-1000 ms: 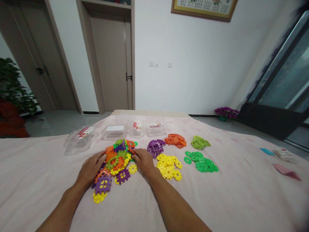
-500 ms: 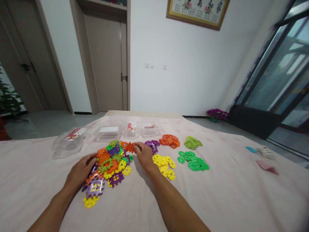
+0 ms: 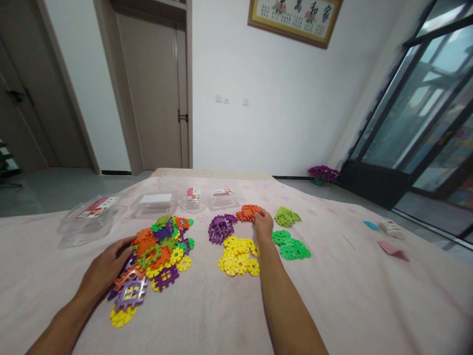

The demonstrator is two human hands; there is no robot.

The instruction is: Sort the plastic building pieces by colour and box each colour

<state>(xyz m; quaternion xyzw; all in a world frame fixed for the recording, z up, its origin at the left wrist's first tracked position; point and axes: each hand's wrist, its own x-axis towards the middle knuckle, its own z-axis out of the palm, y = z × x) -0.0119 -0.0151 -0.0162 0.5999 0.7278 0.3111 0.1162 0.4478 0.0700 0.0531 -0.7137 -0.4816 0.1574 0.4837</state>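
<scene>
Reference = pile of yellow notched plastic discs [image 3: 236,257], "yellow pile" below. Right hand [image 3: 263,224] hides the right end of the orange plastic heap [image 3: 246,213] beyond the yellow pile; can't tell if its fingers pinch a piece or only touch. Mixed heap of orange, purple, lime, green and yellow plastic pieces [image 3: 157,254] sits left of the yellow pile, lower layers buried, no count possible. Clear plastic boxes [image 3: 88,219] stand in a row beyond and left of the yellow pile; edges hard to make out, label print too small to read. Framed calligraphy picture [image 3: 291,22] high on the wall beyond the yellow pile, top cut off

Surface: tabletop under a pale pink cloth [image 3: 207,315]. Purple plastic heap [image 3: 221,228] at the yellow pile's far-left edge, green disc heap [image 3: 294,248] to its right, lime plastic heap [image 3: 287,217] beyond that side. Well right of the yellow pile: flat blue item [image 3: 371,225], small white block [image 3: 392,228], pink folded piece [image 3: 393,250]. Room beyond it: white wall, grey-brown door [image 3: 148,93] leftward, dark-framed glass door [image 3: 406,118] rightward

Hands: left hand [image 3: 105,266] loosely spread, fingertips on the mixed heap's left edge, thumb apart. Right forearm runs up just right of the yellow pile, fingers bent down at the orange heap
</scene>
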